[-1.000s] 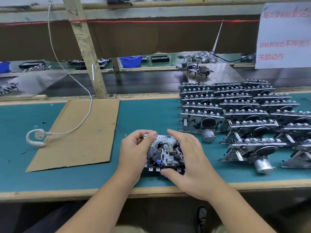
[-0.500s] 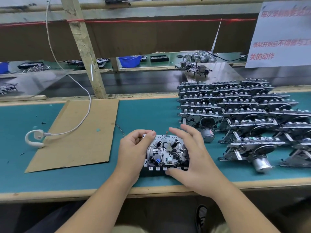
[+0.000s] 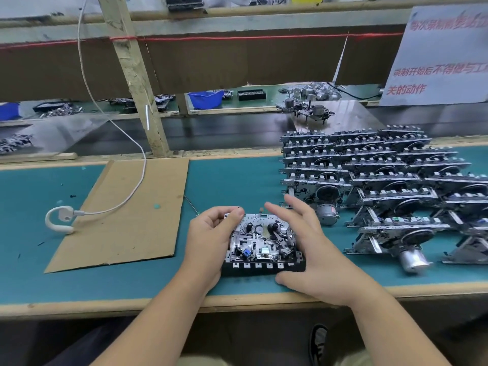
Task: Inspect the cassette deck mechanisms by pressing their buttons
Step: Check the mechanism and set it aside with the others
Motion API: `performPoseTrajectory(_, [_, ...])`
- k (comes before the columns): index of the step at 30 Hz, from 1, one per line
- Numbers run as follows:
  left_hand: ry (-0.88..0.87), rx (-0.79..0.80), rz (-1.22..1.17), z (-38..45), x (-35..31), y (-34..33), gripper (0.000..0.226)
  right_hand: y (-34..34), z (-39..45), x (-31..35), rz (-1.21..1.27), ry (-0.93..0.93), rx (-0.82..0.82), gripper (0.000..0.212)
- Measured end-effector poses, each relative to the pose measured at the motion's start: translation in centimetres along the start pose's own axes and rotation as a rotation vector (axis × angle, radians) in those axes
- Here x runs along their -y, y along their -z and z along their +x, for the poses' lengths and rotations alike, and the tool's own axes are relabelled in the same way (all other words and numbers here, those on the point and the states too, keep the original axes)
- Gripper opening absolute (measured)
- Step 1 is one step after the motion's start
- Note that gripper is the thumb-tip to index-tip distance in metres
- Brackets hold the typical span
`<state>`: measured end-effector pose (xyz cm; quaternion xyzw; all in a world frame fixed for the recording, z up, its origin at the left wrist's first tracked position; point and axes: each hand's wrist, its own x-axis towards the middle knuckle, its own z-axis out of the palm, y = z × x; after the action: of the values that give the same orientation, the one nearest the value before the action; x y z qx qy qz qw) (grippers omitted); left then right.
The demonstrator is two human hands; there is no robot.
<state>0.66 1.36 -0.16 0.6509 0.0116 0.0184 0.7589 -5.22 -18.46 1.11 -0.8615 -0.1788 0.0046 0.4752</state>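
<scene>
A cassette deck mechanism (image 3: 264, 244) lies flat on the green bench mat near the front edge, its row of black buttons facing me. My left hand (image 3: 211, 241) grips its left side, thumb on the top corner. My right hand (image 3: 311, 249) rests against its right side with the fingers lifted and spread above the mechanism and the thumb at the front right button corner. To the right, several more mechanisms (image 3: 383, 180) stand in leaning rows.
A cardboard sheet (image 3: 124, 215) lies left of the hands, with a white earpiece (image 3: 59, 220) and its cable beside it. A wooden post (image 3: 137, 83) rises behind. A conveyor with more parts and a blue bin (image 3: 206, 97) runs at the back.
My right hand's fingers have lifted off the top of the mechanism and spread open. The left hand keeps its grip. The mechanism stays in place.
</scene>
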Motion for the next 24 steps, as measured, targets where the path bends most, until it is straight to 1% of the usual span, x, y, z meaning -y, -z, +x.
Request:
performPoseTrajectory(2, [0.007,-0.004,-0.005,0.0,0.0,-0.1,0.007,0.4,0.0,-0.1,0.055,-0.007,0.011,0.103])
performPoseTrajectory(4, [0.005,-0.003,-0.005,0.0,0.0,-0.1,0.006,0.3,0.0,-0.1,0.086,-0.005,-0.024,0.099])
performPoseTrajectory(7, [0.003,-0.002,0.006,0.0,-0.1,0.0,0.005,0.1,0.0,-0.2,0.057,0.006,-0.04,0.097])
performPoseTrajectory(12, [-0.013,0.009,0.024,-0.1,-0.1,-0.1,0.007,0.2,-0.2,-0.6,0.044,0.007,-0.021,0.095])
performPoseTrajectory(14, [-0.013,0.02,0.028,-0.1,-0.1,-0.1,0.007,-0.1,-0.1,-0.7,0.062,0.013,-0.061,0.081])
performPoseTrajectory(15, [-0.007,0.025,0.023,-0.2,-0.2,-0.2,0.003,-0.3,0.0,-0.8,0.078,0.012,-0.095,0.071])
performPoseTrajectory(18, [0.007,0.032,0.022,-0.3,-0.5,-0.2,0.015,-0.6,0.0,-0.9,0.134,0.005,-0.199,0.051])
performPoseTrajectory(20, [0.005,0.027,0.036,-0.4,-0.5,-0.2,0.017,-0.6,-0.1,-0.9,0.143,0.006,-0.233,0.044])
performPoseTrajectory(21, [0.005,0.031,0.047,-0.4,-0.5,-0.2,0.019,-0.6,-0.1,-0.8,0.137,0.007,-0.242,0.044])
performPoseTrajectory(24, [0.007,0.086,0.118,-0.7,-0.6,-0.3,0.029,-0.5,-0.1,-0.5,0.081,0.005,-0.235,0.059])
